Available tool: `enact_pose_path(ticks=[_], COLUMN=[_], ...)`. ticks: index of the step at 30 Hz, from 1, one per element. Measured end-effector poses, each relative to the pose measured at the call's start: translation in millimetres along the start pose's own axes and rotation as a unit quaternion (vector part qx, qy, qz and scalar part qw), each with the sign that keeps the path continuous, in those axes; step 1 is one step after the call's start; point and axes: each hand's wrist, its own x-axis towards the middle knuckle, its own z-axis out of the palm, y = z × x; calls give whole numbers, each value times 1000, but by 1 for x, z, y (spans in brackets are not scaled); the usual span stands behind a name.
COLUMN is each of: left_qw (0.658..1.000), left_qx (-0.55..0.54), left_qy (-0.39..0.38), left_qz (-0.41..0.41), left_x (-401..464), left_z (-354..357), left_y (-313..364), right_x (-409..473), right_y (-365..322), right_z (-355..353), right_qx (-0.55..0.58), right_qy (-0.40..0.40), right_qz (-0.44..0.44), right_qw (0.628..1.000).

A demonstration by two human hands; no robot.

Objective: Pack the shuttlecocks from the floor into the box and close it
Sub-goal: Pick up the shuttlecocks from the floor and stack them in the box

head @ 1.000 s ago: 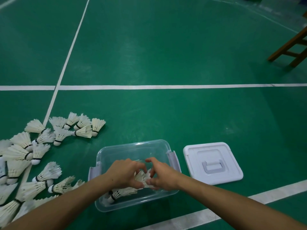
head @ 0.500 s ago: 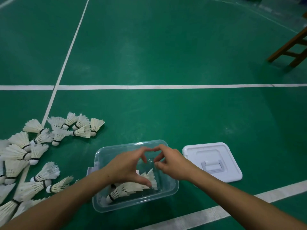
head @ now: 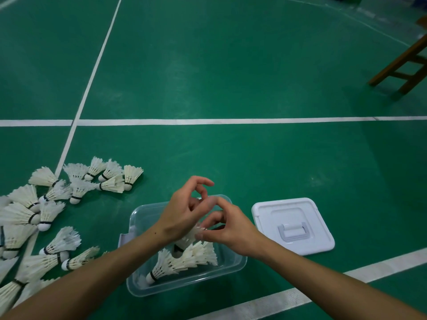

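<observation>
Both hands hover over the clear plastic box [head: 233, 267], fingertips nearly meeting above its far half. The right hand [head: 231, 229] has its fingers curled, thumb and forefinger apparently pinching the feather tips of a shuttlecock [head: 191, 235] that sticks up from the box, though the overlap of hands makes the pinch hard to confirm. The left hand [head: 182, 215] arches above it with fingers bent and spread; whether it touches any feathers I cannot tell, and it seems to hold nothing. Below the hands a few packed shuttlecocks [head: 184, 259] lie in the near half of the box, long axes running roughly from near-left cork to far-right skirt. The coming move likely turns on the loose shuttlecocks [head: 76, 183] spread on the green floor [head: 231, 77] well to the left of the box, corks pointing various ways; the left hand is plainly the nearer one to reach them. The white lid [head: 292, 225] lies flat just right of the box, handle up, nearer the right hand. The pile is cut off by the left and lower edges, so its count is unknown, and the hands hide the middle of the box. A wooden stool [head: 404, 63] is partly visible far right.
</observation>
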Motion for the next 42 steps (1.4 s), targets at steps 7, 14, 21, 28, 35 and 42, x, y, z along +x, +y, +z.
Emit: enact_pose_path(ticks=[7, 14, 21, 28, 35, 42], left_qw=[989, 909, 851, 870, 908, 913], left_qx=[113, 331, 448, 411, 342, 330], left_qy=[-10, -225, -243, -226, -189, -212], left_qz=[-95, -119, -130, -149, -155, -117], left_x=[-9, -16, -27, -33, -32, -40], left_z=[-14, 13, 41, 28, 3, -1], left_y=[-38, -77, -94, -89, -72, -66], right_x=[-14, -19, -20, -19, -18, -10], right_y=[16, 19, 15, 16, 23, 40], right_z=[-38, -34, -27, -20, -8, 10], right_qx=[-186, -244, -327, -353, -342, -297], right_qy=[132, 178, 185, 177, 128, 72], right_qz=[9, 15, 23, 23, 16, 41], right_qw=[974, 953, 926, 919, 931, 951])
